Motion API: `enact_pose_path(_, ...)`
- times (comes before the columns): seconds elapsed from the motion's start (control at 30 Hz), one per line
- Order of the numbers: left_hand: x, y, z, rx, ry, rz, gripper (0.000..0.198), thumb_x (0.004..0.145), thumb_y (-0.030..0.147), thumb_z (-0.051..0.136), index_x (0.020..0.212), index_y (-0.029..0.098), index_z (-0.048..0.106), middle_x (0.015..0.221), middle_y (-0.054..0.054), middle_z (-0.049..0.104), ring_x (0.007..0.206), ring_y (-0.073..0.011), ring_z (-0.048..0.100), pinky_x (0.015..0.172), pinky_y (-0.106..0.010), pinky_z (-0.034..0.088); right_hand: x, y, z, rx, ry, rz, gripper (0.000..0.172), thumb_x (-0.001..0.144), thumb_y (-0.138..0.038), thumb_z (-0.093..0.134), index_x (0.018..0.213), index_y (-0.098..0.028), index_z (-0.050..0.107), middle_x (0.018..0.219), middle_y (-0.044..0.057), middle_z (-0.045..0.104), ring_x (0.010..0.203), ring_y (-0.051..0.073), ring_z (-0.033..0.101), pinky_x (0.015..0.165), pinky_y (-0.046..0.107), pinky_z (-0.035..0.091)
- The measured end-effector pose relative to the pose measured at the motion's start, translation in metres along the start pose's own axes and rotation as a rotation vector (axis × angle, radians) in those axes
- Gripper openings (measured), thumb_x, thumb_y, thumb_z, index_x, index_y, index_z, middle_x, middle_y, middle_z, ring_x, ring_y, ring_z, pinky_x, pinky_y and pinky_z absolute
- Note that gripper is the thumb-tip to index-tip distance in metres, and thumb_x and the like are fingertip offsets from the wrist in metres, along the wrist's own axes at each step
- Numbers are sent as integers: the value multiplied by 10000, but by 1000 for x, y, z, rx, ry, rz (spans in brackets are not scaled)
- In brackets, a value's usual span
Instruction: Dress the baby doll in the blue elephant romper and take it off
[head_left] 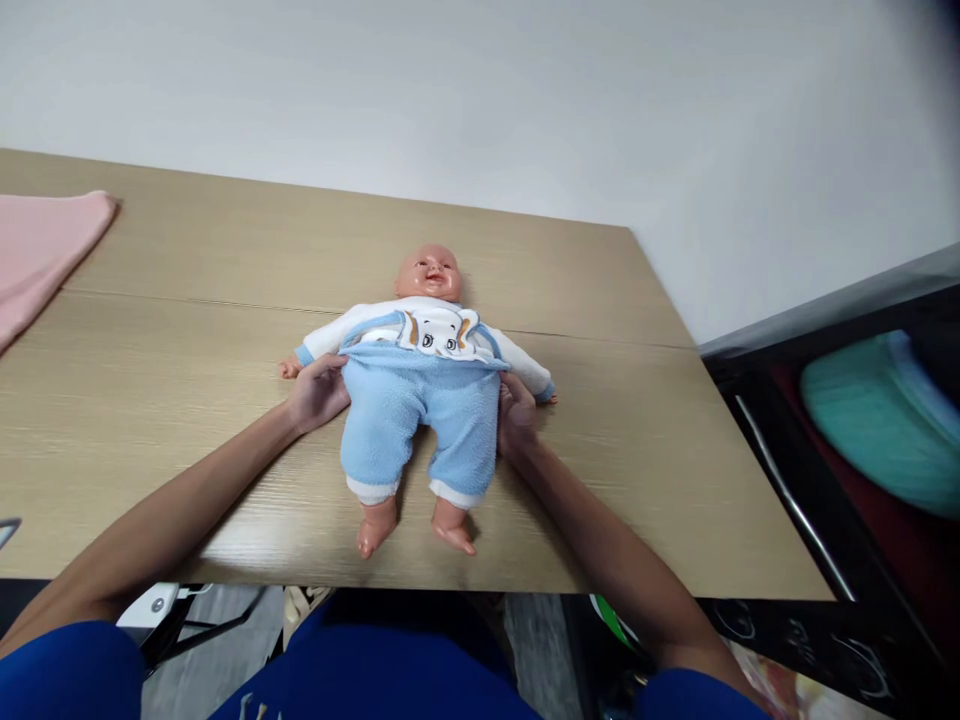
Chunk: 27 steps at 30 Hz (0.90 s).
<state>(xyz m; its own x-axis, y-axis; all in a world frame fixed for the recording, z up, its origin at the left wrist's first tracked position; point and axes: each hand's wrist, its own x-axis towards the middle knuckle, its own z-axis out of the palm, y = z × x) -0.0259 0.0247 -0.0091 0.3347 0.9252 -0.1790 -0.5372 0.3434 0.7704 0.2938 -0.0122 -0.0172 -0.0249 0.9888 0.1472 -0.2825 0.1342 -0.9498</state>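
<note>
A baby doll (430, 272) lies on its back on the wooden table, head toward the wall and bare feet toward me. It wears a white top with a cartoon face and light blue pants (420, 400) with white cuffs. At the left end of the waistband, my left hand (321, 392) is closed, pinching the fabric. My right hand (517, 405) grips the opposite end of the waistband, its fingers partly hidden behind the cloth. Between the two hands the waistband is stretched wide across the doll's belly. Both doll arms are spread out to the sides.
A pink cloth (49, 250) lies at the table's left. Beyond the right edge of the table (637, 450) stands a dark piece of furniture with a teal object (881, 425) on it. A pale wall (450, 110) rises behind the table.
</note>
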Motion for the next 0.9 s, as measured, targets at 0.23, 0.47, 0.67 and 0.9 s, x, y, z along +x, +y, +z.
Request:
enact_pose_path(0.23,4,3,5,187,-113,87,404,868,524,894,1095,196,829,1066,-106,842,1130,-369,790,1024,-495,636,-1,7,-3,16,254,132,276,822,-521,701,946,-276,733,1056,54,843,1247,332,762,1212,497,592)
enact_pose_path(0.47,8,30,9,682,-193,372,415,946,587,927,942,202,773,1013,-58,710,982,-229,656,934,-363,529,1,-21,-17,-360,1,-102,306,923,-537,809,876,-257,693,830,-5,595,803,216,558,796,371,505)
enact_pose_path(0.67,15,38,28,736,-170,389,499,1028,696,812,1010,232,628,950,-25,657,847,-184,572,760,-306,466,26,-40,-5,-428,-37,-137,404,1063,-668,738,1017,-283,626,802,-43,502,707,171,439,663,316,379)
enact_pose_path(0.9,26,19,19,718,-34,266,587,952,770,847,1001,225,634,857,15,581,754,-165,484,671,-293,374,46,-14,-16,-568,-1,-57,537,968,-791,762,957,-264,655,869,-5,667,847,210,616,820,351,509)
